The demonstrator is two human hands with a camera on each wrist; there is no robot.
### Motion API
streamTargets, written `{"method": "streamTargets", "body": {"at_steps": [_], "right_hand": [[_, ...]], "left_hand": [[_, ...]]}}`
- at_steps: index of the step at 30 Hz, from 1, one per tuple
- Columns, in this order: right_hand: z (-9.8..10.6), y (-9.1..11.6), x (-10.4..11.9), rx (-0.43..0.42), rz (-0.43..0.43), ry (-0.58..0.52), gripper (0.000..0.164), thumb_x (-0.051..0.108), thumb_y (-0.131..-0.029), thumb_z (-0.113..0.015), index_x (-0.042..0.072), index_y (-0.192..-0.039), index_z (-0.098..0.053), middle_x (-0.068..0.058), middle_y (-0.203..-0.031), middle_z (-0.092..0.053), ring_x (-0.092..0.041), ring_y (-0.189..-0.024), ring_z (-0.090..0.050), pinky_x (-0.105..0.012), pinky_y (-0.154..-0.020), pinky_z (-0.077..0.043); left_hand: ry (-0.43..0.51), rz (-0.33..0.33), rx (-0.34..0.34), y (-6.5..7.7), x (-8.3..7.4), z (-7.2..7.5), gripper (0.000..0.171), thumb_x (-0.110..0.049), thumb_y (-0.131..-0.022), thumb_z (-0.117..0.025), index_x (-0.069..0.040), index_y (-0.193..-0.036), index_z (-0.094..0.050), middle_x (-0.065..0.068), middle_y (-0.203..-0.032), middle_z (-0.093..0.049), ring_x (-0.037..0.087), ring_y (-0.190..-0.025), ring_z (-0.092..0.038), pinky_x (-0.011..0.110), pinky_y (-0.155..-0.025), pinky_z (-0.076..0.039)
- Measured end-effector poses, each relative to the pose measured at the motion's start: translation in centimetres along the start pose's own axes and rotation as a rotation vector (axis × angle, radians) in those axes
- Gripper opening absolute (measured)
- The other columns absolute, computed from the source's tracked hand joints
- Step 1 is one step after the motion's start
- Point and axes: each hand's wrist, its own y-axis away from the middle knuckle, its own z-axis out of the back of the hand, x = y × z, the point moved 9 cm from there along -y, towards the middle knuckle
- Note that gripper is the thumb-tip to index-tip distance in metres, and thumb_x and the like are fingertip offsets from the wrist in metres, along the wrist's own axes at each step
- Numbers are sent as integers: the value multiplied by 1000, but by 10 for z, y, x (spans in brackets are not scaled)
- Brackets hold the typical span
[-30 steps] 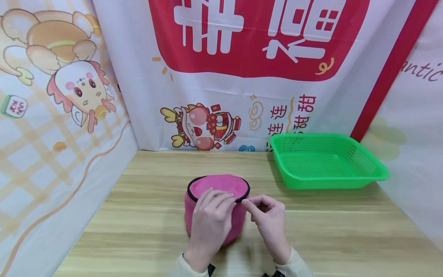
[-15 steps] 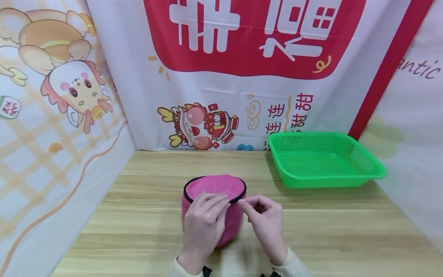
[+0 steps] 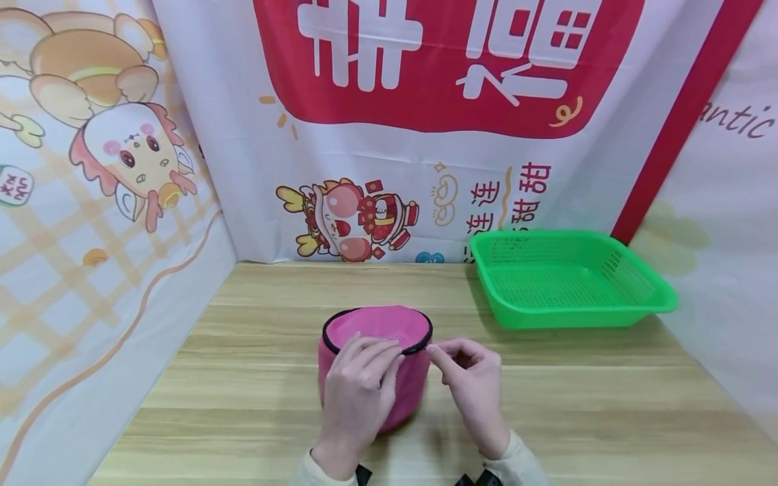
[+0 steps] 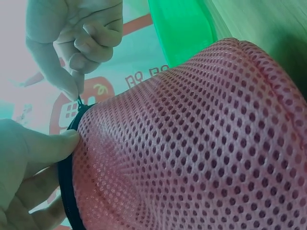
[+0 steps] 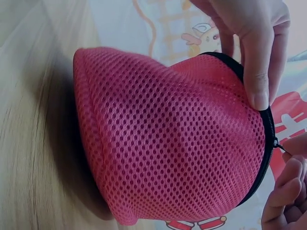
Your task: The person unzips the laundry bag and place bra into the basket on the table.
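Note:
A pink mesh zip bag (image 3: 410,385) stands upright on the wooden table, its round top edged by a black zipper (image 5: 269,165). My left hand (image 3: 358,391) pinches the zippered rim between thumb and fingers at the near side. To its right, my right hand (image 3: 474,385) pinches the small zipper pull (image 4: 80,101) between thumb and forefinger. The right wrist view shows the slider (image 5: 275,142) on the zipper, a short way from the left thumb. What the bag holds inside cannot be seen.
A green plastic basket (image 3: 571,317) with perforated sides stands at the back right of the wooden table (image 3: 255,378). Printed cloth (image 3: 377,148) hangs behind the table, and more cloth lines both sides.
Over the last half second my right hand has shifted slightly right along the rim with the zipper pull. The left hand keeps its grip. Earlier, the head view shifted a little.

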Motion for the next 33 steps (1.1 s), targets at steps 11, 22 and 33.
{"method": "streamTargets", "body": {"at_steps": [11,22,33], "right_hand": [[-17,9,-3,137,-72,-103,13,7,-82,-79,-2,-81,-71,-7,-61,-57,-11,-49,-47,-18,-43,-38],[-29,13,-6,199,-126,-82,13,5,-88,-70,-4,-82,-64,-10,-65,-56,-13,-48,-49,-20,-43,-40],[-25,13,-7,176,-99,-83,14,3,-87,-71,-5,-79,-63,-8,-62,-54,-12,-47,-48,-19,-42,-40]], "left_hand": [[-55,-58,51,1,-7,-7,18,-6,-82,-74,-6,-100,-78,4,-104,-73,24,-99,-63,55,-98,-44],[-44,-60,60,2,-6,-8,19,-4,-81,-74,-6,-100,-78,4,-103,-73,23,-97,-64,52,-96,-47],[-9,-60,73,4,-6,-9,19,-4,-82,-74,-6,-101,-78,4,-104,-73,22,-97,-64,46,-93,-50]]}}
